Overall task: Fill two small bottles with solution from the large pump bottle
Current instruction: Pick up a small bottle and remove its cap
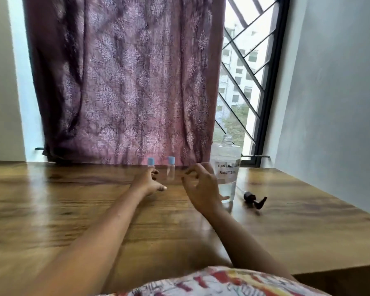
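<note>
Two small clear bottles with blue caps stand at the table's far edge, in front of the curtain: the left small bottle (151,162) and the right small bottle (171,168). My left hand (149,182) reaches to the left one, with loosely curled fingers covering its body and the thumb spread away. Whether it touches the bottle I cannot tell. My right hand (201,186) hovers with relaxed, curled fingers and holds nothing. Just behind it stands the large clear bottle (226,167) with a handwritten label and an uncovered neck. Its black pump head (254,200) lies on the table to the right.
The wooden table (73,210) runs to a purple patterned curtain (126,82) and a barred window (244,82). A grey wall (329,103) bounds the right side. The table's right edge drops off near the bottom right.
</note>
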The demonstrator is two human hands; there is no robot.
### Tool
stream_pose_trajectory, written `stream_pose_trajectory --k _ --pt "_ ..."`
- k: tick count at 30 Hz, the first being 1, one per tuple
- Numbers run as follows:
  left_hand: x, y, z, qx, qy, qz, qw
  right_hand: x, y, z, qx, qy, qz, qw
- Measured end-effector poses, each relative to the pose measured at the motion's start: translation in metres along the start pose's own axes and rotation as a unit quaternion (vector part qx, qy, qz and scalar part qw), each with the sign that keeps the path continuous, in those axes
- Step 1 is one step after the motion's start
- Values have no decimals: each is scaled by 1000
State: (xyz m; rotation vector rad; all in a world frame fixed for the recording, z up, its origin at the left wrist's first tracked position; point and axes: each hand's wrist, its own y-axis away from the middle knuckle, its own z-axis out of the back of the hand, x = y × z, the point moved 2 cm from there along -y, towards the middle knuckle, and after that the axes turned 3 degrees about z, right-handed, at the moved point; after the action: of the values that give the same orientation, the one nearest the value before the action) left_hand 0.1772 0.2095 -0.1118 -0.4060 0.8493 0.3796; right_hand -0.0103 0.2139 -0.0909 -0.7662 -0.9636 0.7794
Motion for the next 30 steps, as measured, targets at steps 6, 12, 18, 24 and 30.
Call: stream_pose_trajectory --k 6,12,18,24,30 --pt "20 -2 14 -24 81 -13 996 -26 -28 -82 118 -25 -214 969" --pt "27 -23 20 -62 82 -34 994 -68 -49 -119 144 17 -310 940" --pt "36 -33 14 -76 79 -49 993 -85 -71 -145 160 5 -345 925" --pt "39 -40 9 -69 73 -64 993 -93 -81 -159 189 22 -306 933" --pt "35 -39 2 -53 85 -65 993 -85 -78 -138 236 -39 -248 938"
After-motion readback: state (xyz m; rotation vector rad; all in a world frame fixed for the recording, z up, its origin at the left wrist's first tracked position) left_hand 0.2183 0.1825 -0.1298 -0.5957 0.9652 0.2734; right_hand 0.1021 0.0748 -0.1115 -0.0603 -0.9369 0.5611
